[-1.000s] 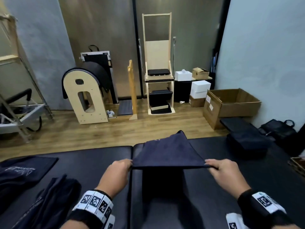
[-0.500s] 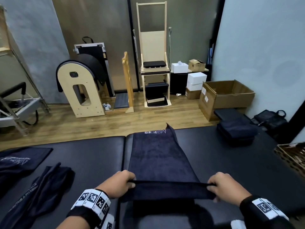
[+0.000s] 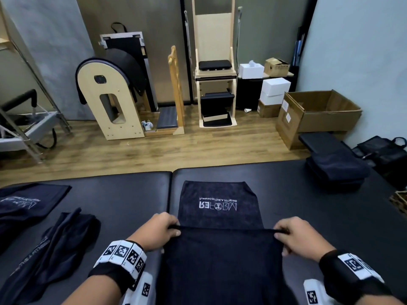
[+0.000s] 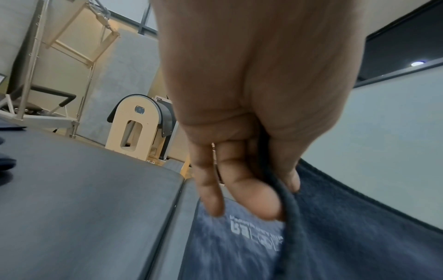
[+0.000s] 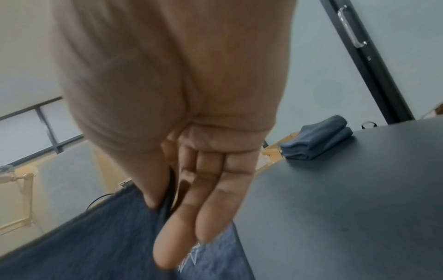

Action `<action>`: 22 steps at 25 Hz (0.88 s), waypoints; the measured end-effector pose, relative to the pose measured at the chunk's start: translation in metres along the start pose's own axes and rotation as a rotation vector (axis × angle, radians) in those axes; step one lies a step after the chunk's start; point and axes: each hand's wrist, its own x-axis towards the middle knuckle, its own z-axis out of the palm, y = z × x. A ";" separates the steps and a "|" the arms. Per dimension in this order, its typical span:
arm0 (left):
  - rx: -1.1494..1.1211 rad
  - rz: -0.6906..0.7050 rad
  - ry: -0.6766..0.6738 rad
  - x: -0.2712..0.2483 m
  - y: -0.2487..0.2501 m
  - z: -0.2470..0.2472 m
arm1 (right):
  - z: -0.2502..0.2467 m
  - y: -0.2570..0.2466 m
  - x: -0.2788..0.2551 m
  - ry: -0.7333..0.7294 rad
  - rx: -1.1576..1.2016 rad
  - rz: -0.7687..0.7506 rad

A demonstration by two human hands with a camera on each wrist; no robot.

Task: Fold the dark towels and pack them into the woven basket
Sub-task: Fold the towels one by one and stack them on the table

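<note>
A dark navy towel with white lettering (image 3: 220, 208) lies on the black padded table (image 3: 308, 205), its far part flat with the print facing up and its near part lifted off the surface. The person's left hand (image 3: 157, 232) pinches the left end of the raised fold between thumb and fingers, and the right hand (image 3: 295, 236) pinches the right end the same way, so the fold edge runs taut between them. In the left wrist view the cloth edge passes between the thumb and the fingers (image 4: 249, 193). A stack of folded dark towels (image 3: 337, 168) sits at the table's far right corner. Unfolded dark towels (image 3: 50, 243) lie bunched at the near left. The brown woven basket (image 3: 399, 201) shows only partly at the right edge, near the stack.
</note>
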 end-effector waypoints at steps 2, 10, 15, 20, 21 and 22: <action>0.017 -0.010 0.075 0.034 -0.006 -0.017 | 0.000 -0.007 0.034 0.042 0.096 0.026; 0.100 -0.008 0.126 0.177 -0.027 -0.056 | -0.026 -0.027 0.140 0.224 -0.030 0.056; 0.130 -0.087 0.135 0.254 -0.042 -0.051 | -0.038 -0.020 0.202 0.161 -0.032 0.034; 0.202 -0.143 0.057 0.305 -0.054 -0.029 | -0.031 -0.005 0.264 -0.064 -0.081 -0.052; 0.226 -0.149 0.028 0.313 -0.056 -0.024 | -0.025 -0.001 0.276 -0.119 -0.094 -0.069; 0.245 -0.141 0.013 0.319 -0.057 -0.020 | -0.020 0.001 0.284 -0.173 -0.109 -0.088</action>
